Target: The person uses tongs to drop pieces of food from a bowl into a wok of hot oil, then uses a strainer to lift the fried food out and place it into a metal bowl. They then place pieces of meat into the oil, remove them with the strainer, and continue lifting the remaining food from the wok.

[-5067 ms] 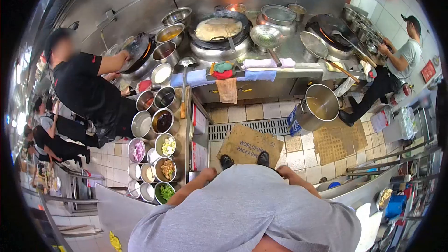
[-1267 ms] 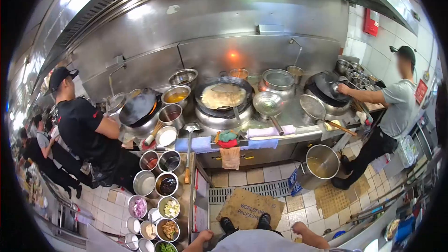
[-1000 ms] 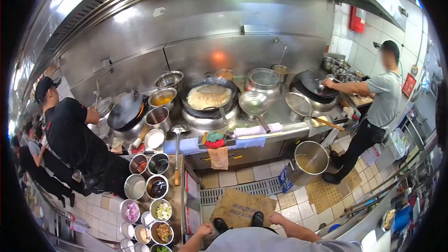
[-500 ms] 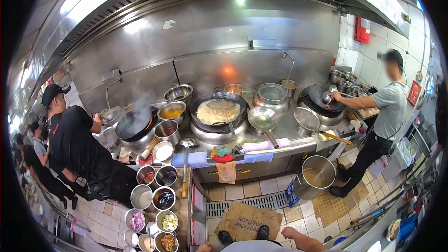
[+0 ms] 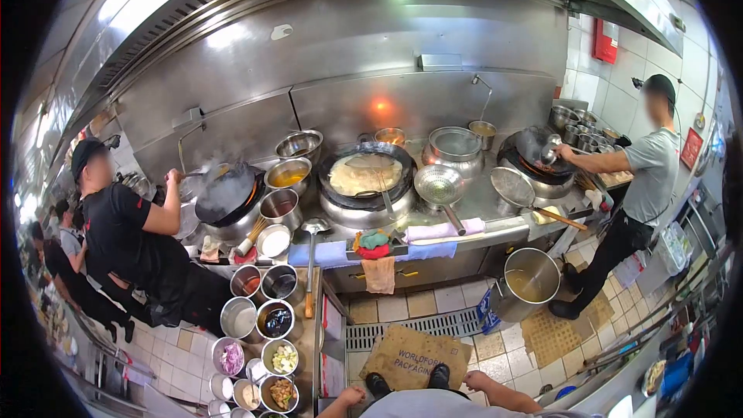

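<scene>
My left hand (image 5: pixel 352 396) hangs low at the bottom of the view, its fingers curled, beside the right edge of the prep counter (image 5: pixel 308 348). On the other side of my body my right hand (image 5: pixel 477 379) hangs with fingers loosely folded. Nothing shows in either hand. Both are above the floor near a flattened cardboard sheet (image 5: pixel 414 350), where my shoes stand. Ahead, a black wok (image 5: pixel 331 200) holds a pale, frothy mass (image 5: pixel 360 178), with a long-handled utensil resting in it. A ladle (image 5: pixel 315 226) with a wooden handle lies on the counter to the left.
Metal pots of sauces, chopped onion (image 5: pixel 231 358) and other ingredients crowd the left counter. A perforated strainer (image 5: pixel 439 184) rests right of the wok. A large stockpot (image 5: pixel 531 279) stands on the floor. One co-worker (image 5: pixel 147 224) is at the left wok, another (image 5: pixel 648 162) at the right.
My left hand has come further into view, and my right hand has shifted slightly. The left co-worker's raised arm has moved right and up. The right co-worker's ladle has shifted over the wok.
</scene>
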Available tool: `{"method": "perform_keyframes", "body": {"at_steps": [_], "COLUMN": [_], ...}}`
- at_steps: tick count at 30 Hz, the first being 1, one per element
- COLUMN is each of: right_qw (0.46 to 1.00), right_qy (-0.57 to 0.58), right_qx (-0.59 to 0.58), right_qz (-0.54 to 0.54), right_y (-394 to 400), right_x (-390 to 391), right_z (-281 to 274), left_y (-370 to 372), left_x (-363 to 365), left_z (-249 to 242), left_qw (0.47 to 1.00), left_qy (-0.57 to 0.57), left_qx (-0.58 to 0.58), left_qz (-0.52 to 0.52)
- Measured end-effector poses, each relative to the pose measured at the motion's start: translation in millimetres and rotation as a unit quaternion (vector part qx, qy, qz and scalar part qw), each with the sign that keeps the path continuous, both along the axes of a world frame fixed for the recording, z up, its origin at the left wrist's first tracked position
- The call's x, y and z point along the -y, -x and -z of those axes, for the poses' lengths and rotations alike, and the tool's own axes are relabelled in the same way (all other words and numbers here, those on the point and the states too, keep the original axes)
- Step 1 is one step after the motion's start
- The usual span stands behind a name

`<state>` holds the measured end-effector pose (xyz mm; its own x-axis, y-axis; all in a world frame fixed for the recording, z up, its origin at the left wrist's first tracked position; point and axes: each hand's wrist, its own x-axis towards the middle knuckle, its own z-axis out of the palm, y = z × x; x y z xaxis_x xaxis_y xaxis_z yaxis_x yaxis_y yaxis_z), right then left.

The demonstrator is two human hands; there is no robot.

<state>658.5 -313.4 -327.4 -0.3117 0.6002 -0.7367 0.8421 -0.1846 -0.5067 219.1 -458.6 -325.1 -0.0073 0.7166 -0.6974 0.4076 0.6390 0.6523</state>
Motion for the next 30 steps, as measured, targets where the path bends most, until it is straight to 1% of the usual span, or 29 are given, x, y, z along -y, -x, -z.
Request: {"method": "perform_keyframes", "body": {"at_steps": [1,2,3,4,5,6,7,9,12,13,14,15,16,17,18,19,20,21,22,23,24,25,26,27,28,29,30], "right_qw": [0.987,0.987,0.999,0.996,0.999,0.999,0.998,0.998,0.997,0.998,0.998,0.998,0.996,0.992,0.992,0.998,0.997,0.997,0.997,0.997,0.997,0.996,0.986,0.986,0.994,0.997,0.997], "right_qy": [-0.103,-0.103,-0.039,0.025,0.017,0.017,0.017,0.019,0.003,-0.023,-0.049,-0.048,-0.080,-0.112,-0.112,-0.062,-0.012,-0.013,-0.025,-0.037,-0.037,-0.061,-0.086,-0.086,-0.056,-0.025,-0.024], "right_qx": [-0.021,-0.021,-0.011,0.000,0.011,0.011,0.018,0.026,0.029,0.031,0.033,0.033,0.005,-0.024,-0.024,0.007,0.039,0.040,0.035,0.029,0.030,0.044,0.057,0.058,0.062,0.066,0.067], "right_qz": [-0.122,-0.120,-0.019,0.082,0.049,0.050,0.054,0.059,0.077,0.041,0.005,0.005,-0.026,-0.058,-0.058,0.002,0.062,0.061,0.062,0.062,0.058,-0.036,-0.130,-0.133,-0.075,-0.017,-0.019], "right_y": [-11.0,-7.5,-3.8,0.8,-5.4,-6.4,-7.0,-10.7,-16.3,-16.8,-19.0,-21.9,-22.8,-23.1,-20.9,-12.3,-6.8,-6.9,-4.8,-1.8,-3.5,-7.8,-7.9,-6.8,-1.2,2.5,3.7], "right_x": [-1.9,-0.5,-1.1,-0.1,-1.1,-0.8,-0.5,3.0,10.1,10.2,11.9,14.2,15.0,15.4,15.0,13.8,11.8,9.8,8.9,6.9,2.2,-4.1,-8.0,-10.7,-14.2,-14.7,-14.5], "right_z": [33.2,17.9,-2.4,-23.0,-8.9,-11.6,-14.5,-14.4,-13.3,-11.2,-7.5,-4.3,-5.3,-6.4,-6.7,-21.0,-33.1,-31.6,-29.3,-27.3,-10.8,10.7,14.9,19.5,14.4,9.3,3.3], "left_y": [-0.3,-2.0,-3.6,-2.2,0.8,2.1,1.4,-1.2,1.1,-0.3,-1.1,-1.5,-0.2,2.4,4.1,3.9,3.3,1.9,0.3,-2.6,-5.5,-6.6,-7.4,-8.0,-7.9,-6.4,-5.1], "left_x": [1.1,1.3,1.2,1.0,-0.6,-0.9,-1.1,2.1,6.6,7.3,8.1,9.0,9.2,9.0,8.4,6.7,4.0,1.3,0.3,-1.3,-2.2,-2.3,-3.1,-4.2,-4.9,-2.7,-1.5], "left_z": [-1.0,-6.3,-9.7,-9.1,-8.8,-8.2,-13.1,-26.6,-28.5,-28.9,-26.1,-23.6,-23.8,-24.2,-24.5,-26.5,-27.4,-27.8,-32.4,-46.2,-57.8,-59.8,-61.5,-63.1,-64.4,-61.9,-59.2], "left_qw": [1.000,1.000,0.999,0.999,1.000,0.998,0.998,0.998,0.998,0.998,0.995,0.991,0.991,1.000,0.992,0.992,0.992,0.991,0.991,0.994,0.995,0.995,0.995,0.996,0.995,0.997,0.998], "left_qy": [0.001,0.006,0.010,0.011,0.014,0.018,0.018,0.046,0.045,0.047,0.054,0.061,0.061,0.026,-0.009,-0.009,0.025,0.059,0.060,0.072,0.085,0.086,0.070,0.054,0.054,0.043,0.031], "left_qx": [-0.001,0.006,0.013,0.013,-0.017,-0.047,-0.047,-0.031,0.002,0.002,0.024,0.046,0.046,-0.014,-0.073,-0.073,-0.093,-0.111,-0.109,-0.081,-0.052,-0.051,-0.051,-0.052,-0.051,-0.051,-0.051], "left_qz": [0.002,-0.023,-0.048,-0.046,-0.010,0.027,0.029,-0.036,-0.045,-0.045,-0.079,-0.112,-0.111,-0.006,0.100,0.100,0.077,0.054,0.052,0.018,-0.016,-0.019,-0.039,-0.058,-0.060,-0.040,-0.021]}}
